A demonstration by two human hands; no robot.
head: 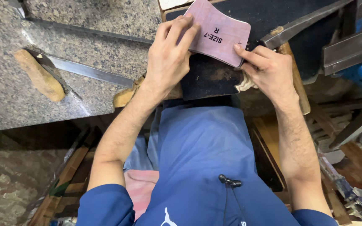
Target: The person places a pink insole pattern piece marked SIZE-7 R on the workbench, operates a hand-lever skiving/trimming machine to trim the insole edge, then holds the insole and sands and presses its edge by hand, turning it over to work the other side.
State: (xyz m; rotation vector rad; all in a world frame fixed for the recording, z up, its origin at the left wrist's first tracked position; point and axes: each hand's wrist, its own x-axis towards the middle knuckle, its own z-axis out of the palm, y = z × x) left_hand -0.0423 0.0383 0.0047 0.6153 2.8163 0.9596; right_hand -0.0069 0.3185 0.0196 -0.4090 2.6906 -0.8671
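Two hands (218, 62) — one pink template (223, 31)

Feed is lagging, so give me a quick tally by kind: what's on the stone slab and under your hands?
Pink curved template, held by left hand and right hand: 1
Black sheet beneath it: 1
Long metal blade on the granite slab: 1
Wooden block: 1
Total: 4

The left hand (168, 54) hides part of the pink template (221, 33). The frame's top edge crops the dark sheet (210, 77) beneath it.
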